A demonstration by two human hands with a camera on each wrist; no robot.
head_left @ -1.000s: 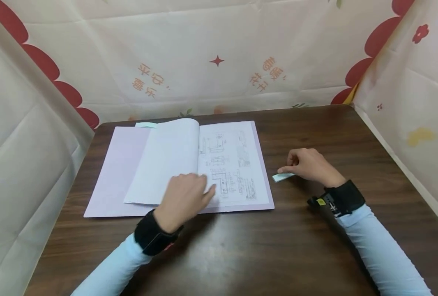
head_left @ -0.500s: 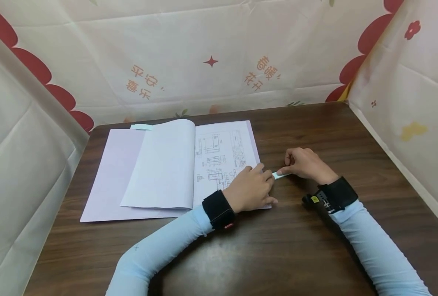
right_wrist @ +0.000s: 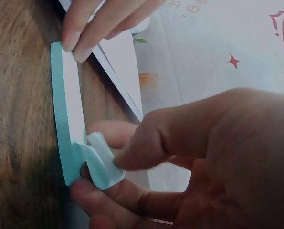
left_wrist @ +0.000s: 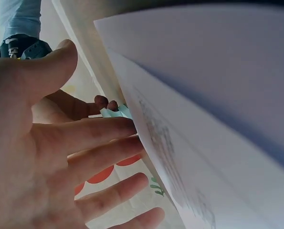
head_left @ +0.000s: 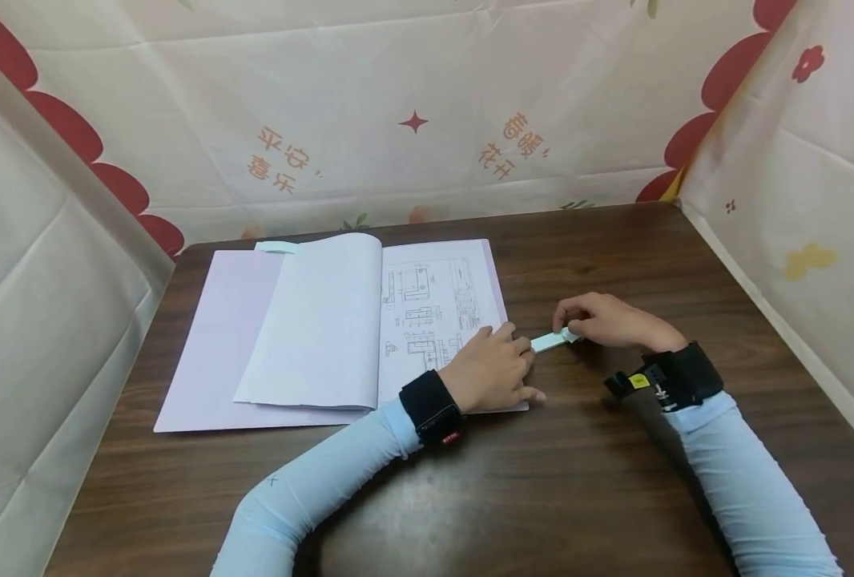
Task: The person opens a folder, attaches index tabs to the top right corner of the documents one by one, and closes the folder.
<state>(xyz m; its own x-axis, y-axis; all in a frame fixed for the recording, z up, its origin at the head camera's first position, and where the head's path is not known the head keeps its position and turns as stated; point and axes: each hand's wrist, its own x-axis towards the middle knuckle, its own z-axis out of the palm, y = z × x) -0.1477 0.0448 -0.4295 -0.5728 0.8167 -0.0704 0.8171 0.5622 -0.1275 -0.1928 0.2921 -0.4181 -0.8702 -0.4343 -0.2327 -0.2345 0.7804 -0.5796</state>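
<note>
In the head view, my left hand [head_left: 486,370] lies over the lower right edge of an open book with a lavender cover [head_left: 221,336]. Its straight fingertips touch the far end of a pale green strip [right_wrist: 60,109] on the table. My right hand [head_left: 607,322] pinches the strip's other end between thumb and fingers. There a curled piece [right_wrist: 102,160] stands up from the strip, seen close in the right wrist view. A white band runs along the strip's length. The book's right page [head_left: 437,280] carries printed technical drawings, partly hidden by my left hand.
The book's turned pages [head_left: 319,328] are blank and bulge near the fold. Another pale green strip [head_left: 277,247] sticks out at the book's upper left. Printed cloth walls [head_left: 369,80] enclose the brown wooden table [head_left: 427,497] at the back and sides.
My left hand has moved right from the middle of the book to the strip's end. My right hand has shifted slightly right, and more of the strip shows between the hands.
</note>
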